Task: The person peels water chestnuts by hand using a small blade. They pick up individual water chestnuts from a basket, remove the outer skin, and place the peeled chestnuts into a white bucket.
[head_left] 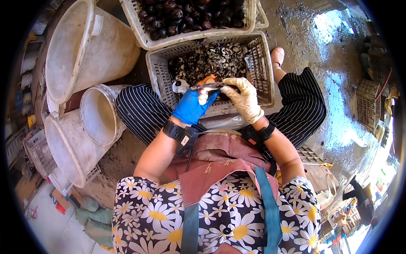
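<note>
My left hand [190,106], in a blue glove with pale finger coverings, is closed in a pinch. My right hand [244,98], in a white glove, meets it fingertip to fingertip. Between them is a small, dark, narrow piece [215,85] whose kind I cannot make out. Just behind it shows something orange [207,79], partly covered by the fingers. Both hands are above the near part of a grey slatted crate [154,67], which holds many small pale and dark shell-like bits [211,58]. A white scrap [180,86] lies by my left fingers.
Beyond the crate, another crate [146,41] holds dark, shiny, reddish-brown rounded pieces [182,16]. Large white tubs [114,46] lie tipped at left, a smaller bucket [101,114] among them. My striped trouser legs [302,93] flank the crate. Wet floor [338,97] and stacked crates [368,103] are at right.
</note>
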Action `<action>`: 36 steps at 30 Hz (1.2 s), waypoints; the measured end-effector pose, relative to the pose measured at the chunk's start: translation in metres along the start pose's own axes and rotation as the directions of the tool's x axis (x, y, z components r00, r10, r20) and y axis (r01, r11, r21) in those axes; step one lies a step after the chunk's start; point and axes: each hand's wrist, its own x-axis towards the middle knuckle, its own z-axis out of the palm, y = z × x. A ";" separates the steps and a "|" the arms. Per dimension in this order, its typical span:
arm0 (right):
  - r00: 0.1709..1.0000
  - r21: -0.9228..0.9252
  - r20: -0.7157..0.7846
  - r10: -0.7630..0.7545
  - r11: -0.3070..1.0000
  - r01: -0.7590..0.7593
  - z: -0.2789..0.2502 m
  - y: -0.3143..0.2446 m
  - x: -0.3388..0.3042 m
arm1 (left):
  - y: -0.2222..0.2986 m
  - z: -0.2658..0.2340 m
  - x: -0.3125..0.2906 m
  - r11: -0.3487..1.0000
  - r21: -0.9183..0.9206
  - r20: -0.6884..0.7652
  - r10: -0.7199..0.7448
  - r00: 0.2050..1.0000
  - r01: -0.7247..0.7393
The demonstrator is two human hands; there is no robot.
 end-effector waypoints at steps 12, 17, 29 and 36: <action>0.888 0.186 0.043 0.457 0.870 -0.457 -0.017 0.053 0.003 | 0.006 -0.001 0.002 0.672 -0.668 0.000 -0.430 0.903 0.320; 0.956 0.297 0.156 0.247 0.912 -0.284 0.001 0.005 -0.005 | -0.005 -0.010 -0.003 0.478 -0.812 0.166 -0.364 0.916 0.337; 0.869 0.132 0.143 0.473 0.861 -0.491 -0.019 0.038 0.006 | 0.002 -0.016 -0.003 0.570 -0.715 0.144 -0.446 0.883 0.405; 0.884 0.319 0.179 0.432 0.824 -0.468 -0.006 0.036 0.001 | 0.001 -0.015 0.001 0.608 -0.685 0.131 -0.440 0.888 0.402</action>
